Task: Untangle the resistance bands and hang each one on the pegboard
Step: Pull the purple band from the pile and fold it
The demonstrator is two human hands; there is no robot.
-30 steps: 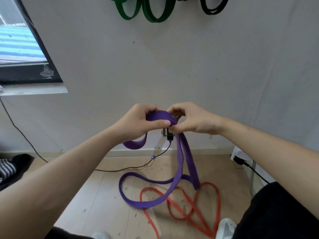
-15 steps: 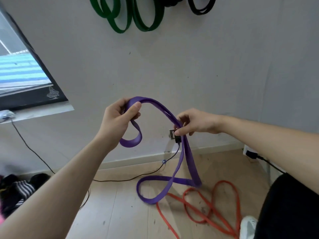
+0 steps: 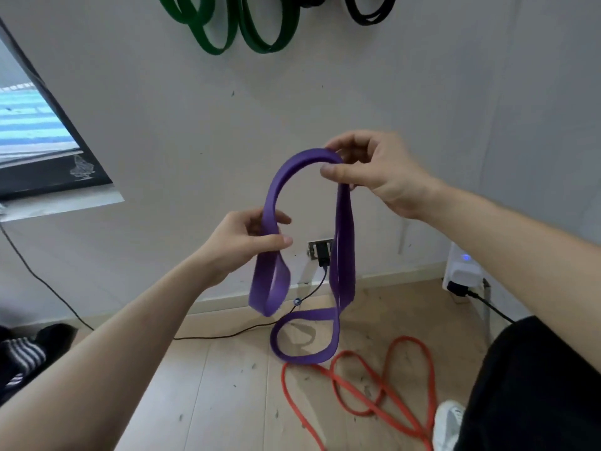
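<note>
The floor (image 3: 211,385) at lower centre carries the bottom loop of the purple band (image 3: 271,196); its arch is raised at centre frame. We judge it light, soft and stretchy, so grip the flat strap. The orange band (image 3: 405,338) lies against it at lower right and may drag. Green bands (image 3: 264,49) hang at top centre. The fingers (image 3: 338,148) of the right hand (image 3: 387,180) pinch the crown; the left hand (image 3: 237,245) clamps the left leg. A cable (image 3: 227,335) crosses the floor behind.

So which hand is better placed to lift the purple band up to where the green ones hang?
Right. The right hand pinches the purple band at the top of its arch, higher and nearer the green bands. The left hand grips lower down the side, a loop hanging beneath it.
</note>
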